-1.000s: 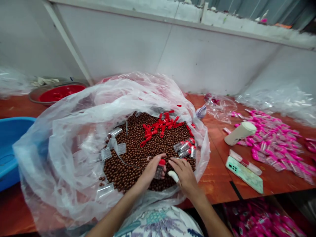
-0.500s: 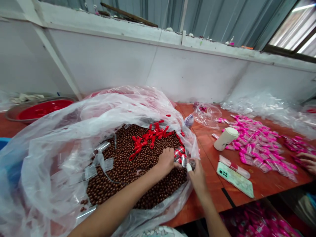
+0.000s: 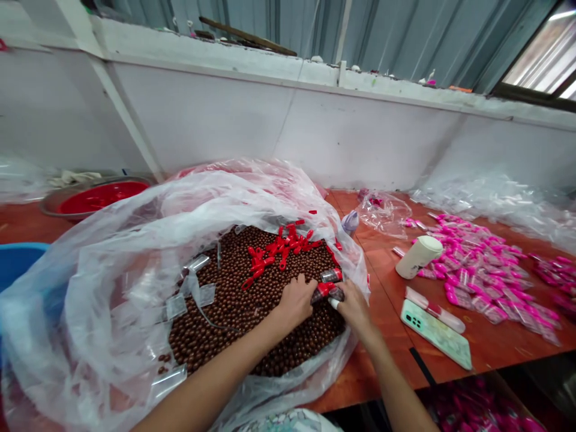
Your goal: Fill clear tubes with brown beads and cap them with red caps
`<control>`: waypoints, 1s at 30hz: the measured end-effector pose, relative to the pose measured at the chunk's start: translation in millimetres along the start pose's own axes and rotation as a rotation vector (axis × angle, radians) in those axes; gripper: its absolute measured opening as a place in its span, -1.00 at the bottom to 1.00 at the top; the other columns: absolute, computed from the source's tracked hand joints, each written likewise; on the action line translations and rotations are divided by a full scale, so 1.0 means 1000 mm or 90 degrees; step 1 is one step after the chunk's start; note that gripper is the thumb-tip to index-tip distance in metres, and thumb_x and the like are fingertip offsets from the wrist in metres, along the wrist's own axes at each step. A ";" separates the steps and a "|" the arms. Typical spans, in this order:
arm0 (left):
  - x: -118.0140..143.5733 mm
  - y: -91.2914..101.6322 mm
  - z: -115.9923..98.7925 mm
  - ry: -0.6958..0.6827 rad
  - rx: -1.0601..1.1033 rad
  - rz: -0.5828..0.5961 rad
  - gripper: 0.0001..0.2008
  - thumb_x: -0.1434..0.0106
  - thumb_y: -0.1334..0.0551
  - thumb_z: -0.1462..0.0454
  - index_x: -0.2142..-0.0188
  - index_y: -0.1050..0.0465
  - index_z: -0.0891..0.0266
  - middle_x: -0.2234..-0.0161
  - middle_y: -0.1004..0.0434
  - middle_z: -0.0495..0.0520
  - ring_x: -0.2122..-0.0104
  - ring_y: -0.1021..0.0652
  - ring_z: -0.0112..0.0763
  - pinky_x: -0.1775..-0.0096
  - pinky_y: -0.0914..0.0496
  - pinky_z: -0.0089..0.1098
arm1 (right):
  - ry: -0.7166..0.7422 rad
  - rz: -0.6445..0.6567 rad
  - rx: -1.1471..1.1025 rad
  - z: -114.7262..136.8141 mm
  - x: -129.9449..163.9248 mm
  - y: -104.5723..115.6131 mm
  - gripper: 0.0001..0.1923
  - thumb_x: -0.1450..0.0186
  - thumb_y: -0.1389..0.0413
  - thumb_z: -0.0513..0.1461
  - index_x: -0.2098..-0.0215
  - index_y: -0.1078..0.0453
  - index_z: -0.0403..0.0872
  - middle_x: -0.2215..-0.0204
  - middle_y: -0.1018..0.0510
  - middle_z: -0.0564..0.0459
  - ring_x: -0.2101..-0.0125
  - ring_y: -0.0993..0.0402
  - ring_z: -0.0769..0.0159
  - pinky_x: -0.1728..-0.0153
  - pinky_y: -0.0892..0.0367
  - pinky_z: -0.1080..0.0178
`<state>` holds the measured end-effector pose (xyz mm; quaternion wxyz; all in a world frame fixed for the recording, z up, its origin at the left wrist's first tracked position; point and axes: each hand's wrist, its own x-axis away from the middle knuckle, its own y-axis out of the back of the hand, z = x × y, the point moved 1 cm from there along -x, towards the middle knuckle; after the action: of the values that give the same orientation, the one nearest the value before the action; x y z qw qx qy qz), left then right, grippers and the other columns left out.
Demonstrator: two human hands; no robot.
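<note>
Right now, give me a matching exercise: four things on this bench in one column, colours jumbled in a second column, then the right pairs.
Things:
1. small balls in the plastic bag
2. loose caps lying on the balls
3. basin at far left
4. heap of packets on the right of the table

Colours:
A. blue
B. pink
C. brown
D. red

Pairs: 1-C, 2-D, 3-A, 4-B
</note>
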<state>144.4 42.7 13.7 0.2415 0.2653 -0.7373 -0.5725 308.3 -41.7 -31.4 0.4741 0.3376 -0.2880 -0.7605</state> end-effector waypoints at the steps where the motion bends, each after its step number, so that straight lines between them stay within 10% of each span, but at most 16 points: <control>1: 0.001 0.000 0.002 -0.004 -0.001 0.013 -0.61 -0.01 -0.16 0.37 0.12 -0.26 0.15 0.17 -0.28 0.16 0.22 -0.42 -0.17 0.26 -0.31 -0.26 | 0.020 0.012 0.009 0.002 -0.004 0.001 -0.64 -0.03 -0.06 -0.38 0.20 -0.39 -0.05 0.16 -0.42 -0.03 0.08 -0.30 0.14 0.07 -0.21 0.04; 6: 0.006 0.000 0.012 -0.010 0.052 -0.017 -0.67 -0.05 -0.14 0.31 0.13 -0.31 0.12 0.17 -0.29 0.11 0.27 -0.46 -0.22 0.26 -0.32 -0.28 | 0.118 0.102 0.034 0.007 -0.032 0.010 -0.58 0.11 -0.11 -0.45 0.28 -0.47 -0.01 -0.09 -0.24 0.00 -0.16 0.03 0.04 -0.10 0.04 -0.02; 10: 0.014 0.004 0.028 0.022 0.218 -0.100 -0.68 -0.02 -0.18 0.32 0.17 -0.33 0.14 0.23 -0.35 0.04 0.26 -0.45 -0.30 0.21 -0.28 -0.36 | 0.151 0.156 0.033 0.009 -0.042 0.014 -0.59 0.14 -0.14 -0.46 0.34 -0.50 0.01 0.14 -0.39 0.02 0.03 -0.23 0.12 -0.01 -0.11 0.06; 21: 0.062 0.002 0.055 0.217 1.142 -0.073 -0.70 0.01 -0.24 0.28 0.24 -0.33 0.28 0.41 -0.41 0.01 0.48 -0.43 -0.48 0.41 -0.35 -0.43 | 0.083 0.079 -0.092 0.041 -0.023 -0.002 -0.70 -0.07 -0.13 -0.28 0.19 -0.44 -0.01 0.05 -0.42 -0.01 0.03 -0.28 0.16 -0.03 -0.14 0.05; 30: 0.179 0.019 0.074 0.251 1.314 -0.132 -0.35 0.08 -0.33 0.30 -0.04 -0.20 0.08 0.29 -0.46 0.00 0.52 -0.48 -0.44 0.53 -0.42 -0.37 | -0.392 0.314 -0.711 0.172 0.046 -0.057 -0.32 0.09 -0.33 -0.18 -0.01 -0.30 0.03 0.21 -0.55 0.05 0.28 -0.51 0.17 0.26 -0.42 0.15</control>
<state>-39.4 -19.9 24.2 -0.0355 0.4921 -0.7884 0.3675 127.9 -41.4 18.3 0.6329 -0.2646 -0.0427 -0.7263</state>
